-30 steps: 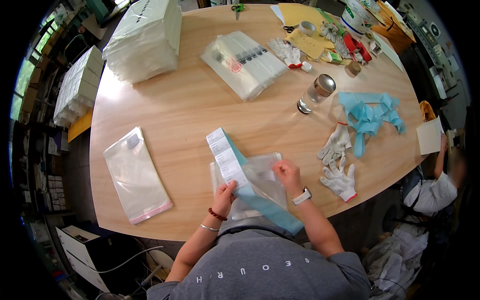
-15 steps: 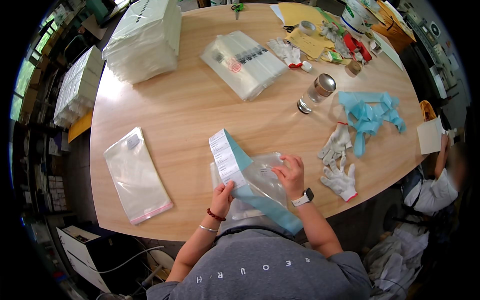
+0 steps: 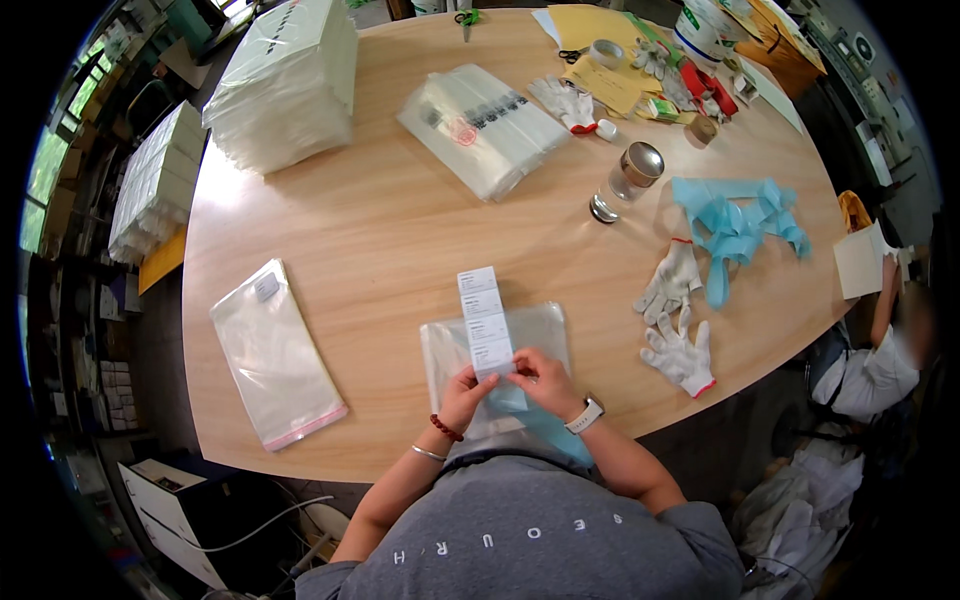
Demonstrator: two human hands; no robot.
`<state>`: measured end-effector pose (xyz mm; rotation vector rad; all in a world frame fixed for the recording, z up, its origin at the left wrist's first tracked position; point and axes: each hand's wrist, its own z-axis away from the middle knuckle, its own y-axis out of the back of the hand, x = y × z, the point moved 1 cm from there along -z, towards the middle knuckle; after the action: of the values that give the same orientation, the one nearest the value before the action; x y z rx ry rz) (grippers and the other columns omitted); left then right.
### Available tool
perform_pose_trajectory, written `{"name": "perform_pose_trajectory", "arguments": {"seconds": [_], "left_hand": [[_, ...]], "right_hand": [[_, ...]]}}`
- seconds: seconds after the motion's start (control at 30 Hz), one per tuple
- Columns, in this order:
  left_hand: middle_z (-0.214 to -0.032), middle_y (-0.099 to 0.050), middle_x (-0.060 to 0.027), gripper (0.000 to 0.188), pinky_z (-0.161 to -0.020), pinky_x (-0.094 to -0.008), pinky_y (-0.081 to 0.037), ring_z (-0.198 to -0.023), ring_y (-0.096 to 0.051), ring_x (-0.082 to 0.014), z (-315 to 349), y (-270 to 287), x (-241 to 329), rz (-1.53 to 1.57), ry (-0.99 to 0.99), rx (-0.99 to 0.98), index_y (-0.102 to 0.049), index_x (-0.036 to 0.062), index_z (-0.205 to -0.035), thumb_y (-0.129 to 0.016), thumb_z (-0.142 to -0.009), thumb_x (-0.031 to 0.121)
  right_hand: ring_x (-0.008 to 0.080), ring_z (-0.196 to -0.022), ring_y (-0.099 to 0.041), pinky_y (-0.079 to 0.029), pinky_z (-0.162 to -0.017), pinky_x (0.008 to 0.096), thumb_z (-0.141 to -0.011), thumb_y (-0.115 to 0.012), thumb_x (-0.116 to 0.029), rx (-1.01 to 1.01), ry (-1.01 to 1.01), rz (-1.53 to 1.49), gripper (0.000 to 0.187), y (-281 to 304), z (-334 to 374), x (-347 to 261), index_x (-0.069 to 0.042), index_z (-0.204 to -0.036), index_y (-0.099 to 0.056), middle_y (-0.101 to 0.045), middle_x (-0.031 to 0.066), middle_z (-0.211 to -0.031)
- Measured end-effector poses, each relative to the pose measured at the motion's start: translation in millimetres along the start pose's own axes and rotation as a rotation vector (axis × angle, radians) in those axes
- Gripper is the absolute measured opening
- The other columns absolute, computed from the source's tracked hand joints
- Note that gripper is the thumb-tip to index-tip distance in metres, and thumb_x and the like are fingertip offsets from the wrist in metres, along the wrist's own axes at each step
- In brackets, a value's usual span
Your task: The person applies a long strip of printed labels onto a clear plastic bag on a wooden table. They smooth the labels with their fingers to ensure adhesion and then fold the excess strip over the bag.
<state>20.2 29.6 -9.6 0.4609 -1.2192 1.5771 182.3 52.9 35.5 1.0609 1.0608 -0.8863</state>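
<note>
A strip of white printed labels on light blue backing [image 3: 486, 320] stands out away from me over a clear plastic bag [image 3: 542, 325] at the table's near edge. My left hand [image 3: 464, 395] is closed in a pinch on the strip's left edge, near the lowest white label. On the right edge of that same label my right hand [image 3: 545, 382] pinches with thumb and fingers. Bare blue backing [image 3: 550, 432] trails from under my hands toward my lap. Whether the label's edge has lifted is too small to tell.
At left lies a stack of clear bags [image 3: 280, 355]. Farther off are a taller bag stack [image 3: 285, 90], a bundle of bags [image 3: 480, 130] and a glass bottle [image 3: 627, 182]. White gloves [image 3: 680, 350] and crumpled blue backing strip [image 3: 735, 235] lie to the right. A person [image 3: 870, 370] sits at far right.
My right hand has moved left from the bag to the label strip. The strip has turned from slanting left to nearly straight away from me, and my left hand has shifted slightly right.
</note>
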Motion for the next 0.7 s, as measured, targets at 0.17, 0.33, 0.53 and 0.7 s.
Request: {"name": "perform_pose_trajectory", "arguments": {"seconds": [0.17,0.33,0.53,0.7], "left_hand": [[-0.100,-0.059,-0.0062,0.026,-0.081,-0.0269,-0.043,-0.092,-0.055,-0.0143,-6.2,2.5,8.0,0.214,0.107,0.036,-0.053,0.0008,-0.106,-0.050,-0.087,0.018],[-0.102,-0.059,-0.0086,0.028,-0.082,-0.0298,-0.044,-0.094,-0.055,-0.0180,-6.6,4.6,3.6,0.186,0.065,0.095,-0.050,0.0000,-0.109,-0.047,-0.088,0.017],[-0.114,-0.052,-0.0090,0.032,-0.083,-0.0309,-0.044,-0.096,-0.054,-0.0189,-3.3,13.6,-1.2,0.182,-0.060,0.165,-0.043,0.0018,-0.118,-0.044,-0.089,0.017],[-0.099,-0.055,-0.0050,0.024,-0.079,-0.0246,-0.041,-0.093,-0.051,-0.0148,6.3,11.4,-3.8,-0.097,-0.277,0.248,-0.053,0.0001,-0.107,-0.050,-0.085,0.008]], "right_hand": [[0.0247,-0.072,-0.057,-0.046,-0.064,0.0317,-0.071,-0.061,-0.003,-0.069,0.286,0.280,0.023,2.4,2.2,-8.7,-0.006,-0.094,-0.060,-0.059,0.0119,-0.077],[0.0238,-0.077,-0.056,-0.044,-0.071,0.0323,-0.071,-0.062,-0.005,-0.009,0.556,0.464,0.018,3.7,12.0,-16.0,-0.007,-0.088,-0.063,-0.060,0.0095,-0.083],[0.0168,-0.071,-0.056,-0.045,-0.066,0.0273,-0.072,-0.061,0.000,0.167,0.250,0.020,0.011,33.3,23.8,-13.8,-0.002,-0.083,-0.062,-0.061,0.0074,-0.079],[0.0116,-0.061,-0.055,-0.044,-0.056,0.0242,-0.076,-0.060,-0.005,0.311,-0.042,0.108,0.011,59.5,-11.1,39.4,0.002,-0.083,-0.061,-0.061,0.0088,-0.072]]}}
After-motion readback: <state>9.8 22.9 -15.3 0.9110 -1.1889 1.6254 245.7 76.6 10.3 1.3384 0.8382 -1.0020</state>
